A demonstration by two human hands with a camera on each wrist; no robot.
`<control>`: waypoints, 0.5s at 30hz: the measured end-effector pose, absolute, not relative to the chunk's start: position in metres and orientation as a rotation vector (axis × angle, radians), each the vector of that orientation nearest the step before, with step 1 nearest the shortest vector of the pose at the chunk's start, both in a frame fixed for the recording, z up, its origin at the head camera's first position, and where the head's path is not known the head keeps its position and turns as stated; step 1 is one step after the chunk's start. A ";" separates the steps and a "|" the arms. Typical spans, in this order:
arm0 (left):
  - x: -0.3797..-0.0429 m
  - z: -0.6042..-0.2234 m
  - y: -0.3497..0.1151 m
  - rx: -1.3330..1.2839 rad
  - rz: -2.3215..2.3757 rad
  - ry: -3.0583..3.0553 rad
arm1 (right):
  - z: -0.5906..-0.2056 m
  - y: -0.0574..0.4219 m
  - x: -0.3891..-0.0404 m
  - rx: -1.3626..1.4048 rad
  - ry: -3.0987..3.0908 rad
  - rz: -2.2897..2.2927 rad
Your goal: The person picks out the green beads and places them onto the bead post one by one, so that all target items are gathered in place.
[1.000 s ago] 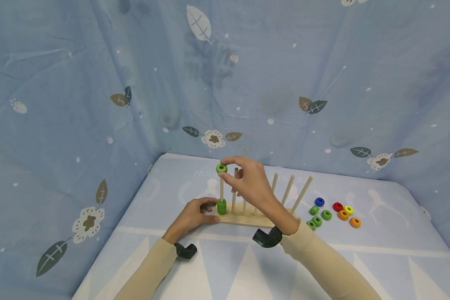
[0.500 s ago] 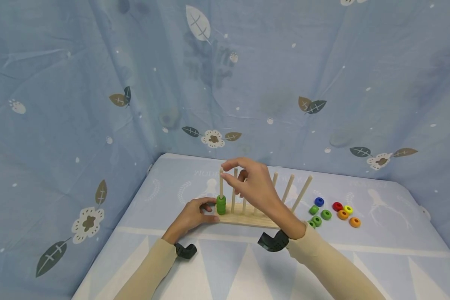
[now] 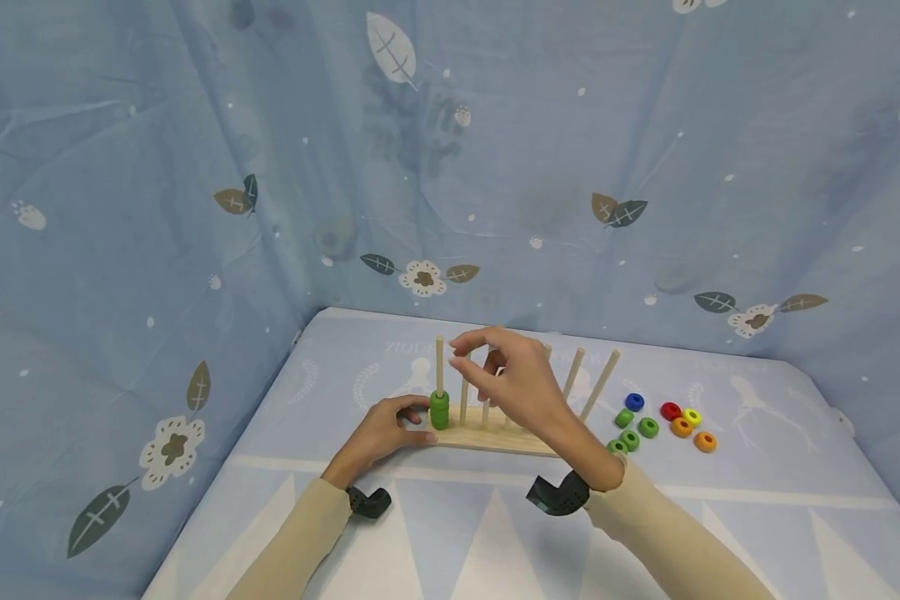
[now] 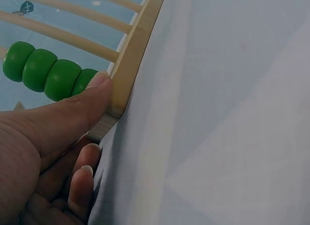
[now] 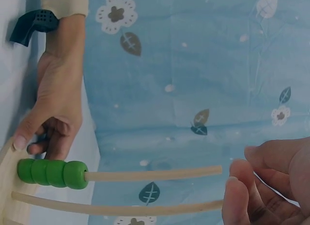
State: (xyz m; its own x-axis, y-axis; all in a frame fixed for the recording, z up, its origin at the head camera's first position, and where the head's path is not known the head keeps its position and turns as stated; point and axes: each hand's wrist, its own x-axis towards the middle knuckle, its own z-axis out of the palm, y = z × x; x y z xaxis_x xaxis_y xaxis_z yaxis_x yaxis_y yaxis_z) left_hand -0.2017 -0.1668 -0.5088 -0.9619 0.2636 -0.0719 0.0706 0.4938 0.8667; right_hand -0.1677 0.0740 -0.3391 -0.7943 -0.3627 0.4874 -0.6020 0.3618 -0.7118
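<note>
Person's left hand [image 3: 381, 432] is clamped on the left end of a wooden stand [image 3: 480, 440], thumb at the near corner, fingers at the far one. Stand sits mid-table, w/ a row of posts. Its leftmost post [image 3: 439, 367] carries 4 green beads [image 3: 439, 411], stacked & touching at the bottom, bare wood above. Right hand [image 3: 516, 379] is raised just right of that post's top, apart from it; thumb & index curve toward each other w/ a small gap btwn tips, nothing held. Hands are apart from each other, left low, right high.

On the table [image 3: 435, 533], right of the stand: blue bead [image 3: 634, 402] farthest, 4 loose green beads [image 3: 648, 427] nearer, then red bead [image 3: 671, 411], yellow bead [image 3: 692, 417] & 2 orange beads [image 3: 706, 442] farther right. Both arms: beige sleeves [image 3: 667, 525], dark wrist gadgets [image 3: 370, 503]. Blue cloth [image 3: 495, 183] w/ leaf & flower prints hangs on the far side.
</note>
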 end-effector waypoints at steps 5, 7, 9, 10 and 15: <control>-0.202 -0.509 -0.167 0.276 1.472 2.539 | -0.344 0.079 -0.166 0.859 -2.375 1.407; -0.202 -0.508 -0.167 0.279 1.479 2.537 | -0.346 0.081 -0.165 0.856 -2.379 1.404; -0.202 -0.508 -0.167 0.283 1.481 2.537 | -0.348 0.084 -0.164 0.852 -2.386 1.398; -0.202 -0.508 -0.167 0.284 1.483 2.537 | -0.349 0.086 -0.163 0.846 -2.391 1.389; -0.202 -0.508 -0.167 0.290 1.486 2.532 | -0.355 0.094 -0.161 0.837 -2.416 1.352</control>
State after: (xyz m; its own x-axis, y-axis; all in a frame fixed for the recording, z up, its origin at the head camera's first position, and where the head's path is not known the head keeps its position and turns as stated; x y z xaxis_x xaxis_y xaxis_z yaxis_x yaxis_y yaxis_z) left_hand -0.2023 -0.1670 -0.5084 -0.9626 0.2632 -0.0650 0.0715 0.4778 0.8756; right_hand -0.1608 0.0937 -0.3545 -0.8042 -0.3603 0.4727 -0.5913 0.4047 -0.6976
